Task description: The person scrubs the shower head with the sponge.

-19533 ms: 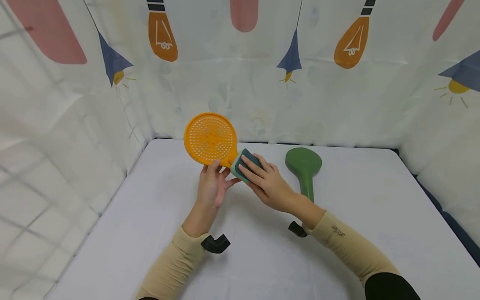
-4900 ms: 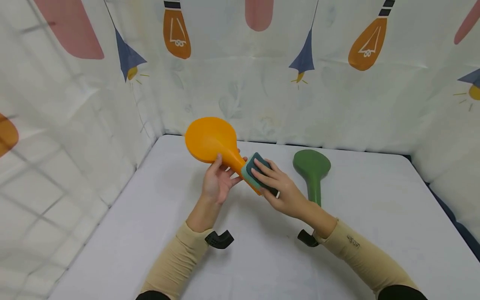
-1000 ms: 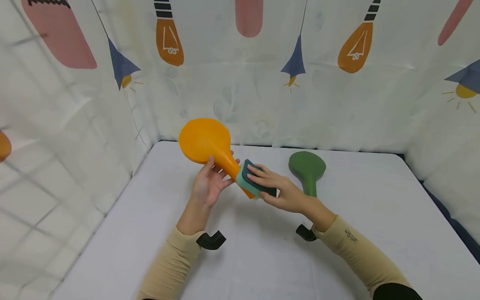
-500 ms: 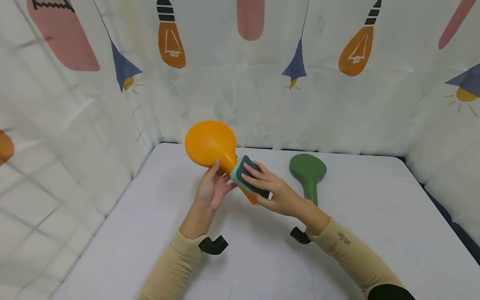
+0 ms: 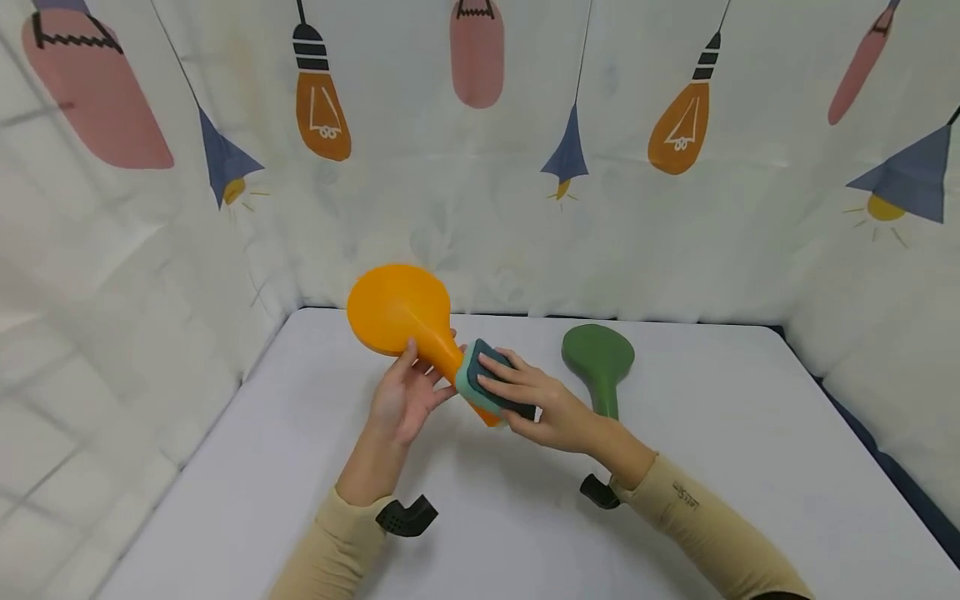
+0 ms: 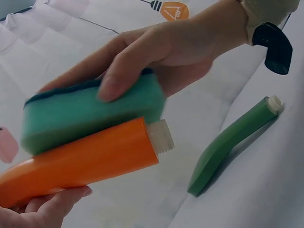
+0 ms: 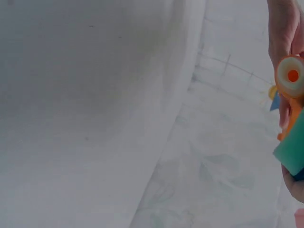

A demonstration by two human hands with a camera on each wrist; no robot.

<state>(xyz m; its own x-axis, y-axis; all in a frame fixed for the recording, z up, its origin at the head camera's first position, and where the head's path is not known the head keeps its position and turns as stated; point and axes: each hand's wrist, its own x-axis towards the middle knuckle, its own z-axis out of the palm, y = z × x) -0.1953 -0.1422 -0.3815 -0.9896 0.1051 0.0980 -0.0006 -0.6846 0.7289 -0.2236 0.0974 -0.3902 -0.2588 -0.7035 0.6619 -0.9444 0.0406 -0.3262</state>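
Observation:
My left hand (image 5: 401, 400) holds an orange shower head (image 5: 399, 310) up over the table at the neck, its smooth back facing me. The round head points to the upper left, and the handle runs down to the right. In the left wrist view the handle ends in a pale threaded stub (image 6: 161, 137). My right hand (image 5: 551, 410) grips a sponge (image 6: 95, 116), mint green with a dark teal scouring layer. The sponge's mint side lies along the upper side of the handle. At the right wrist view's edge, the stub's hollow end shows.
A green shower head (image 5: 598, 358) lies face down behind my right forearm, its handle toward me. The white-covered table (image 5: 517, 533) meets a patterned curtain (image 5: 510, 225) at the back and sides.
Long before, the shower head's perforated face was toward me; now its back is. In the last half second the sponge has slid down the handle toward the threaded end.

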